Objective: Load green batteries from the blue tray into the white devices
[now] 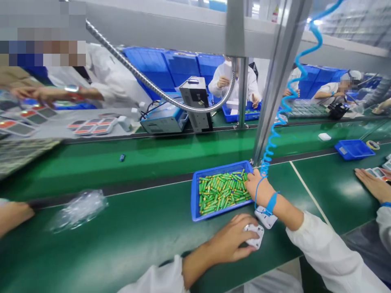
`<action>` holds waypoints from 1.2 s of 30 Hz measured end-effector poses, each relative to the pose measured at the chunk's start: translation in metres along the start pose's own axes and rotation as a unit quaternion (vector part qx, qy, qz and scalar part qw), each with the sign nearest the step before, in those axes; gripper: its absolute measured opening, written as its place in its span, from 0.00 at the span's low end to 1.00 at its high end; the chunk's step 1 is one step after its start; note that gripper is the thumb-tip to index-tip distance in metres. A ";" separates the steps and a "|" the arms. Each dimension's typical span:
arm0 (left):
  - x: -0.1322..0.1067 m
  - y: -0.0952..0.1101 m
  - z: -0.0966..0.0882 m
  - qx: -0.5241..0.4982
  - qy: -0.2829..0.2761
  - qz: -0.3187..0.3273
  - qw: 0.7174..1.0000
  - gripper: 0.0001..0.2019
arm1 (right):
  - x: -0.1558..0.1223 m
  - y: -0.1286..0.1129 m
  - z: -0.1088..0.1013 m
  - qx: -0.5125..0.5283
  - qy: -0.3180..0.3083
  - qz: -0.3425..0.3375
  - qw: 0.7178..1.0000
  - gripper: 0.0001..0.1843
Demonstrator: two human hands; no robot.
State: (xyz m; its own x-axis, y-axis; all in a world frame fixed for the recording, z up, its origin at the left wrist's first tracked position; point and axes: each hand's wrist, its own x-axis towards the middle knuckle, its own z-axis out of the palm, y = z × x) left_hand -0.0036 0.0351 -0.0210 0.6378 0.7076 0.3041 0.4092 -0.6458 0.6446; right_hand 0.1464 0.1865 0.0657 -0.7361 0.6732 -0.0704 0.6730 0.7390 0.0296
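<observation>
A white, square plastic housing [258,237] lies under the fingers of my left hand [230,240], which grips it against the green bench. My right hand [259,188], with a blue wrist strap, reaches over the right edge of a blue bin [194,205]. Its fingers are curled down at the small green batteries [221,193] heaped in the bin. The fingertips are partly hidden, so whether a battery is between them does not show. Below my right wrist a second white housing [269,221] rests on the bench, partly covered by the wrist.
A coiled blue cord [270,142] hangs by a metal post [270,81] behind my right hand. Clear plastic bags [81,209] lie on the left. Beyond runs a green belt [159,156] with a small blue item [122,157]. Co-workers' hands [371,185] are nearby.
</observation>
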 end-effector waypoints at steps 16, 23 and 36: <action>-0.033 0.011 0.000 -0.013 0.096 -0.089 0.991 0.33 | -0.066 0.012 -0.060 0.261 -0.007 0.023 0.965 0.04; -0.030 0.008 -0.003 -0.015 0.099 -0.081 0.992 0.31 | -0.149 -0.007 0.009 0.427 -0.001 0.101 0.899 0.05; -0.029 0.004 -0.002 -0.004 0.105 -0.077 0.991 0.31 | -0.148 -0.028 0.037 0.355 0.068 0.131 0.923 0.08</action>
State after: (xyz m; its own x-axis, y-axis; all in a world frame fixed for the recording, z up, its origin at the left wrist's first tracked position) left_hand -0.0216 0.0126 -0.0260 0.4182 0.8425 0.3396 0.4862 -0.5234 0.6997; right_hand 0.2387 0.0653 0.0381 -0.5113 0.8590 -0.0260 0.6707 0.3799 -0.6371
